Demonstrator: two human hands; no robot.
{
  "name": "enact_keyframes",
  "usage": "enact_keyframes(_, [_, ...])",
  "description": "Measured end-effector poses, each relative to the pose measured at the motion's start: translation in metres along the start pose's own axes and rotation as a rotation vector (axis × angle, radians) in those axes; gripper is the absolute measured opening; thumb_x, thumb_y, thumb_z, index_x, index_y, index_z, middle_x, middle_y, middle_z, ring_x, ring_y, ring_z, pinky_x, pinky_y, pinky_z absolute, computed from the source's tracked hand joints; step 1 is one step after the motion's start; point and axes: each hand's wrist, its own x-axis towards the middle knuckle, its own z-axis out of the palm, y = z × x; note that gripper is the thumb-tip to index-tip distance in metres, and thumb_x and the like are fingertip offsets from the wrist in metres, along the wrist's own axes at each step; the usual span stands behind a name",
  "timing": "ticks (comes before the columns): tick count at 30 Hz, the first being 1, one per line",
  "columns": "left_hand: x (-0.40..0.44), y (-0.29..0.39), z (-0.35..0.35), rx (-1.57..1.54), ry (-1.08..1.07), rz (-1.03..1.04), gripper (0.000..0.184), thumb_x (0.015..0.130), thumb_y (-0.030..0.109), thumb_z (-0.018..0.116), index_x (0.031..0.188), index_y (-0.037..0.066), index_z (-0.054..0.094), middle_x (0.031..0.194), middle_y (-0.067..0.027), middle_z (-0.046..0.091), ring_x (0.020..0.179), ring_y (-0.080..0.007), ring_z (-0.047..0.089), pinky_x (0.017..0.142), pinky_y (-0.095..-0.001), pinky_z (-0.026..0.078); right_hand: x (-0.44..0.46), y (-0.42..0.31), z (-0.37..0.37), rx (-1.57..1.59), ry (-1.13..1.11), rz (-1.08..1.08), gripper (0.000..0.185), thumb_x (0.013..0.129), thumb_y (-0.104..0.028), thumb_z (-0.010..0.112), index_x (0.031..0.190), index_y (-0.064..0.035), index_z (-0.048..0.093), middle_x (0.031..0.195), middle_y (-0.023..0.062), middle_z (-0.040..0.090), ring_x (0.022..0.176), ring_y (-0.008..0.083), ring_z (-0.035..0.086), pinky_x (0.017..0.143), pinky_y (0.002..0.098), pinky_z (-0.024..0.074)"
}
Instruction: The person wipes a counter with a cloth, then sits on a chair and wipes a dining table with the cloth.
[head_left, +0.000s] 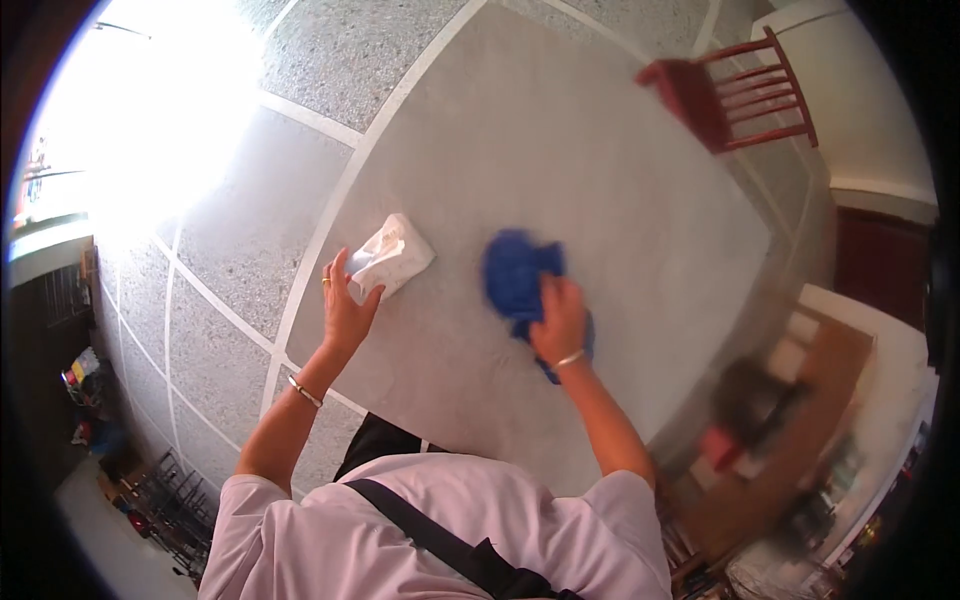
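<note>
A crumpled blue cloth lies on the grey tabletop, with part of it showing below my right hand. That hand presses on the cloth with its fingers bent over it, slightly blurred. To the left, a white soft pack of tissues rests near the table's left edge. My left hand is at the pack's lower left side, thumb and fingers spread apart around its corner.
A red wooden chair stands at the table's far right. At the lower right is a brown wooden table with blurred items on it. Metal racks stand at the lower left, beyond the tiled floor.
</note>
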Motion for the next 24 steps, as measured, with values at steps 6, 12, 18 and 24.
enact_keyframes(6, [-0.006, -0.015, 0.001, -0.123, 0.101, 0.098, 0.069, 0.067, 0.005, 0.074, 0.119, 0.004, 0.030, 0.126, -0.0194, 0.037, 0.117, -0.0348, 0.041, 0.091, -0.0405, 0.044, 0.044, 0.122, -0.026, -0.395, 0.375, 0.701, 0.057, 0.078, -0.014, 0.060, 0.127, 0.0056, 0.038, 0.111, 0.0252, 0.045, 0.101, 0.0377, 0.048, 0.084, 0.0438, 0.0434])
enact_keyframes(12, [-0.005, -0.019, 0.001, -0.039, 0.106, 0.153, 0.060, 0.064, 0.004, 0.075, 0.107, 0.004, 0.033, 0.124, -0.0223, 0.040, 0.113, -0.0375, 0.044, 0.088, -0.0406, 0.043, 0.200, 0.122, -0.007, -0.487, 0.428, 0.669, 0.046, 0.076, -0.019, 0.062, 0.117, -0.0032, 0.048, 0.104, 0.0209, 0.049, 0.098, 0.0383, 0.051, 0.080, 0.0453, 0.0462])
enact_keyframes(18, [-0.002, -0.011, -0.012, 0.065, 0.076, 0.191, 0.027, 0.070, 0.003, 0.070, 0.089, -0.003, 0.052, 0.122, -0.0200, 0.044, 0.107, -0.0364, 0.049, 0.084, -0.0404, 0.045, 0.352, 0.079, 0.028, -0.506, 0.205, 0.469, 0.039, 0.077, -0.024, 0.059, 0.112, -0.0125, 0.050, 0.108, 0.0171, 0.049, 0.102, 0.0367, 0.050, 0.081, 0.0462, 0.0462])
enact_keyframes(24, [-0.002, -0.024, -0.011, -0.104, 0.032, 0.147, 0.024, 0.070, 0.001, 0.070, 0.089, -0.002, 0.056, 0.118, -0.0181, 0.048, 0.108, -0.0345, 0.048, 0.087, -0.0390, 0.043, 0.421, 0.067, 0.083, -0.538, 0.104, 0.135, 0.044, 0.079, -0.023, 0.053, 0.122, -0.0212, 0.046, 0.117, 0.0131, 0.048, 0.106, 0.0357, 0.049, 0.082, 0.0460, 0.0469])
